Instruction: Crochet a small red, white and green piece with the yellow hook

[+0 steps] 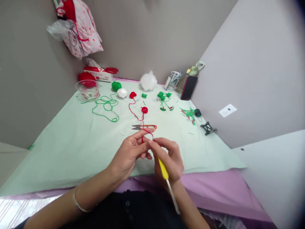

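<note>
Pale green cloth [71, 143] against grey walls [147, 41], left hand [133, 151] pinching red yarn [143, 122], right hand [168, 157] gripping a yellow-handled hook [163, 168].

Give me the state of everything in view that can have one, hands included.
Left hand: closed on red yarn
Right hand: closed on yellow-handled hook
Snips: lying flat, blades apart
Phone: propped, leaning
Tissue box: open, tissue out
Plastic tub: upright, lidless
Green yarn: partly unwound
</note>
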Demonstrator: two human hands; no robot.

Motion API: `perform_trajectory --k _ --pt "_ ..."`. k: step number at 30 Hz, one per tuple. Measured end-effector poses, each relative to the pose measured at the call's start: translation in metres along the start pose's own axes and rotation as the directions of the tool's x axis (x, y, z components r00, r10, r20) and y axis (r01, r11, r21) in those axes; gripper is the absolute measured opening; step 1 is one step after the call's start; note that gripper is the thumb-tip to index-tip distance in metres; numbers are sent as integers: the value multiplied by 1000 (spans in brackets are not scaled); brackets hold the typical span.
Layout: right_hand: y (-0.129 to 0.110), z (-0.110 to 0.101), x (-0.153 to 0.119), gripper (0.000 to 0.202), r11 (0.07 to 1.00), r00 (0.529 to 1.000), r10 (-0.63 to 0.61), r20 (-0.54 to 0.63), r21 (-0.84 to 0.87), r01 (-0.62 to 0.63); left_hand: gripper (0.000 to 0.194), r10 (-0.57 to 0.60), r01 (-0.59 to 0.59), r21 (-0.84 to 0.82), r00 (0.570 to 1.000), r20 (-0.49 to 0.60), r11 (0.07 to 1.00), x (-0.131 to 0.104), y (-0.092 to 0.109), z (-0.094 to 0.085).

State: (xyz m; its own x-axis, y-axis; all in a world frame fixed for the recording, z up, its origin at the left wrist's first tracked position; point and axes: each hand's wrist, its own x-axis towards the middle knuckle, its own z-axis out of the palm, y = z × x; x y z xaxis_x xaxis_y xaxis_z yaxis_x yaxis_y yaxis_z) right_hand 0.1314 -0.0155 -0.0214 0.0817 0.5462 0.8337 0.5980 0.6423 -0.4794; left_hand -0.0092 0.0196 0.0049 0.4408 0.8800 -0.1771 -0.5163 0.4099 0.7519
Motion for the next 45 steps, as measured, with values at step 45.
perform_trajectory --k 45 --pt "0 -3 10 19 787 913 388 129 469 -401 46 74 -71 134 997 -15 988 -2 1 1"
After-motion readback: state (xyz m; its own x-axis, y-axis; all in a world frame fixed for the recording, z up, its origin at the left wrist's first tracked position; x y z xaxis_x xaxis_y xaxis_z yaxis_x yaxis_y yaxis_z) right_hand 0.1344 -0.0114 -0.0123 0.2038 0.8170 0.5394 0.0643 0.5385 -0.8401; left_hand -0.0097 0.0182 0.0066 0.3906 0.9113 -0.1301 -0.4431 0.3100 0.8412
